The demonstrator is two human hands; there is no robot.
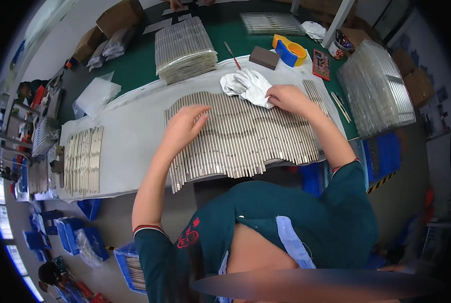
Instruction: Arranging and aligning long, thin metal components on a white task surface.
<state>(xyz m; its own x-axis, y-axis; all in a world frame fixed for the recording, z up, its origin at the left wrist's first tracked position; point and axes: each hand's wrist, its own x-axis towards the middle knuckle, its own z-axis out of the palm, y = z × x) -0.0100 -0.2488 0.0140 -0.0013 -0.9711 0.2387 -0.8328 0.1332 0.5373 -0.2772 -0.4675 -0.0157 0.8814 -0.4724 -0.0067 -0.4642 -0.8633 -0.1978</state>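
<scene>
A wide layer of thin silvery metal rods [240, 136] lies side by side on the white-covered table in front of me, their near ends forming an uneven edge. Over its left part is my left hand [186, 125], thumb and fingers apart, with nothing in it; whether it touches the rods I cannot tell. At the far side of the layer, my right hand [286, 99] pinches the edge of a crumpled white cloth [248, 86]. The cloth partly covers the rods' far ends.
A smaller row of rods [84, 159] lies at left. Behind stand a stack of packed rods [185, 48], a dark block [264, 57], tape rolls [290, 51] and a phone [321, 64]. Plastic-wrapped packs [374, 88] stand at right. Another person's hands [176, 5] show at the far edge.
</scene>
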